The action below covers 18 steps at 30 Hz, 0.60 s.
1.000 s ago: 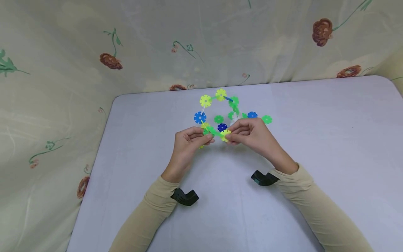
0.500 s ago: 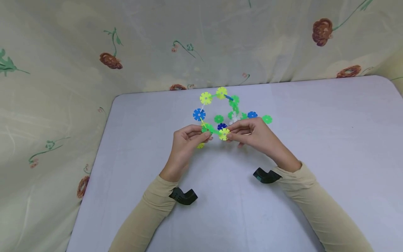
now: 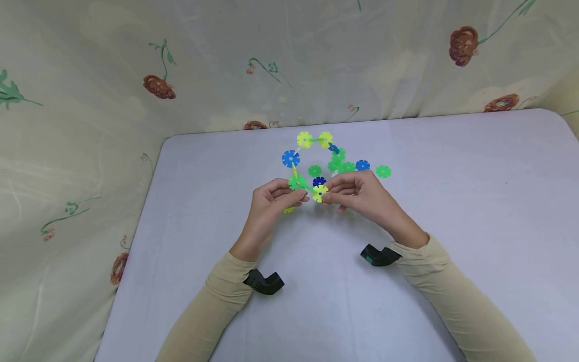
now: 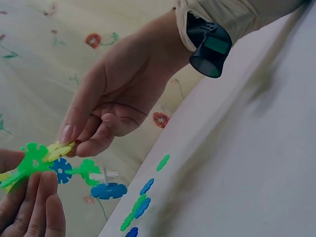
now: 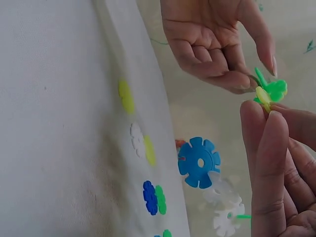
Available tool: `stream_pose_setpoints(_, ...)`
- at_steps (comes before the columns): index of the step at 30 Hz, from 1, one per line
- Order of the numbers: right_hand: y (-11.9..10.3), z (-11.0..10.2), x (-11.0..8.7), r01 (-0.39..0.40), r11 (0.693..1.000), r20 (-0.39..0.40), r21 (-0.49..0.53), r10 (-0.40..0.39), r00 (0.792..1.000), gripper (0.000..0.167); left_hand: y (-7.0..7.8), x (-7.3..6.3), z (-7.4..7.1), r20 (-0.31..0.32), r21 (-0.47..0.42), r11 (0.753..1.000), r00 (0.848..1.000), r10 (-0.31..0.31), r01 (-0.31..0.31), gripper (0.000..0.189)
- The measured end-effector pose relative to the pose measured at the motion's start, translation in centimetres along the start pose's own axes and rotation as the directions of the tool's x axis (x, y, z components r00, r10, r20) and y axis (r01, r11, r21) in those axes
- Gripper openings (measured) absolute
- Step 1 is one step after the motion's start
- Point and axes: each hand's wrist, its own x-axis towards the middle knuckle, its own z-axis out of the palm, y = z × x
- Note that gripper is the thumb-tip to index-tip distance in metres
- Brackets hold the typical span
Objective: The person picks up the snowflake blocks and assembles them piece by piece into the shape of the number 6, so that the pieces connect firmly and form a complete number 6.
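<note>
Flower-shaped notched plastic discs are joined in a looped chain, raised over the table between the hands. My left hand (image 3: 271, 206) pinches a green disc (image 3: 297, 182) of the chain between thumb and fingers. Thumb and fingertips of my right hand (image 3: 359, 188) pinch a yellow disc (image 3: 319, 193), which overlaps the green one in the left wrist view. A blue disc (image 3: 291, 159) and two yellow discs, one of them the left yellow disc (image 3: 304, 140), form the chain's far side. Whitish discs (image 5: 227, 217) hang below the blue one in the right wrist view.
Loose discs lie on the white table (image 3: 452, 201): a green one (image 3: 314, 171), a dark blue one (image 3: 318, 182), a blue one (image 3: 363, 165), another green one (image 3: 383, 171) and a yellow one (image 3: 288, 209). A floral curtain (image 3: 316, 60) hangs behind the table.
The chain's far side has swung to the right, its blue and yellow discs shifting with it. The yellow disc in my right hand has moved slightly left, toward the green disc.
</note>
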Motion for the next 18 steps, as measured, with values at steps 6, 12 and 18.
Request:
stream_pose_setpoints(6,0.1,0.5,0.0,0.022,1.0,-0.012,-0.011,-0.022,1.0,0.024,-0.5,-0.2,0.6,0.034,-0.031,0.999,0.999,-0.016,0.017,0.022)
stream_pose_setpoints(12,0.0,0.9,0.0,0.024,0.999,-0.014,-0.021,-0.025,1.0,0.026,-0.8,-0.4,1.2,0.014,-0.074,0.997,1.0,-0.01,0.012,0.019)
stream_pose_setpoints(18,-0.1,1.0,0.0,0.042,0.998,-0.011,-0.036,-0.043,0.999,0.024,-0.9,-0.4,1.4,-0.003,-0.078,0.997,1.0,-0.019,0.019,0.016)
